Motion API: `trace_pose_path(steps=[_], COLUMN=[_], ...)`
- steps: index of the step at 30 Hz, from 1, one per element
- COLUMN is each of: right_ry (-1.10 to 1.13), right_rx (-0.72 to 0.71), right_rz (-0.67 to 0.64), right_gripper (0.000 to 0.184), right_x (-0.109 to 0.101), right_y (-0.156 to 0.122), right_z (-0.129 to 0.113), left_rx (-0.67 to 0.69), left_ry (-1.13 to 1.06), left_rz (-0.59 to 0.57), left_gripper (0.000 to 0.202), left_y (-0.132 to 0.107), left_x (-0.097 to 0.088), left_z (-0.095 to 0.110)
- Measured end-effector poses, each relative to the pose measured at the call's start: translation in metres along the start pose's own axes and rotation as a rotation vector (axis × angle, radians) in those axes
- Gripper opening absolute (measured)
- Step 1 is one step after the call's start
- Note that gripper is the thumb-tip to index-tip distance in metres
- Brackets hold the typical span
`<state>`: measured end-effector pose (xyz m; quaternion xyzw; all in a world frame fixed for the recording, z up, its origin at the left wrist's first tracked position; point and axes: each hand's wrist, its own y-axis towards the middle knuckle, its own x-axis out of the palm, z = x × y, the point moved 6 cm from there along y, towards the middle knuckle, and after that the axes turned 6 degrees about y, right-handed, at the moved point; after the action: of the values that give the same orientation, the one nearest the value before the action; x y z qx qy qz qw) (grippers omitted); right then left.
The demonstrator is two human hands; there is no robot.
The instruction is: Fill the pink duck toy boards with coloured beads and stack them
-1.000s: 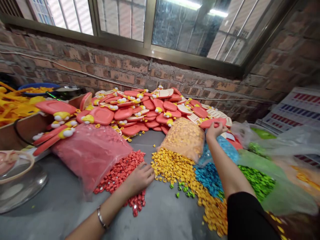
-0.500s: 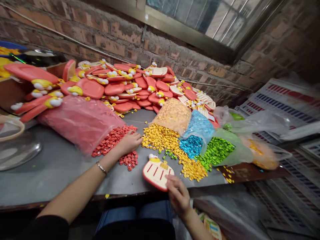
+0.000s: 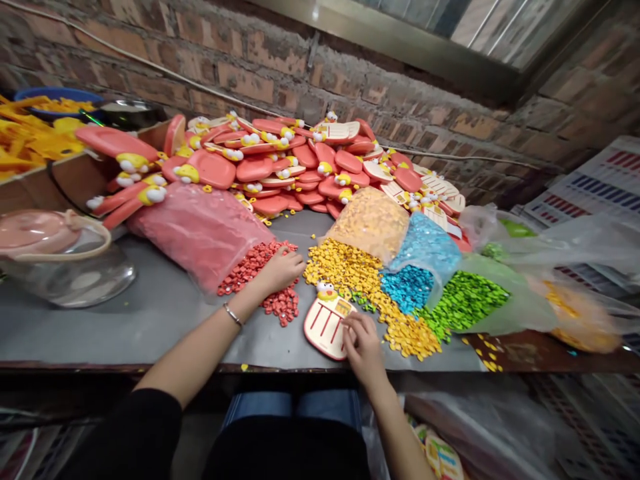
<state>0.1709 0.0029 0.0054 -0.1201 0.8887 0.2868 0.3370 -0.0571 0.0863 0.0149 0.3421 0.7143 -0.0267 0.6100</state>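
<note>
The grey tabletop is holding plastic pieces heaped apart by colour; the left hand is resting open on red pieces, the right hand pinching a chick-shaped panel.

Counted in this view: two hands, the left hand and the right hand; one cream-faced chick board; five plastic bags of small pieces, namely one pink bag, one pale orange bag, one blue bag, one green bag and one orange bag; four loose heaps, namely one red heap, one yellow heap, one blue heap and one green heap. Boards in the overlapping pile cannot be counted.
</note>
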Motion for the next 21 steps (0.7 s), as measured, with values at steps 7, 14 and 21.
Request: trace_pose_path(steps=[7,14,21], right_ry=[-0.173,0.007,0.027], right_rx=[-0.038,-0.109,-0.137], right_rz=[-0.202,-0.485,-0.422], right_gripper=[0.050,0.047,0.026], right_x=[0.032,0.012,0.025], right_y=[0.008,0.007,0.041], right_z=[0.005,0.011,-0.006], left_rx=[-0.028,0.001,-0.062], left_ry=[0.015,-0.018,0.012], left_rz=[-0.008,-0.015,-0.024], left_gripper=[0.015,0.016,0.017], left_y=[-0.001,0.000,0.000], left_x=[0.002,0.004,0.002], left_z=[-0.006,0.006,-0.007])
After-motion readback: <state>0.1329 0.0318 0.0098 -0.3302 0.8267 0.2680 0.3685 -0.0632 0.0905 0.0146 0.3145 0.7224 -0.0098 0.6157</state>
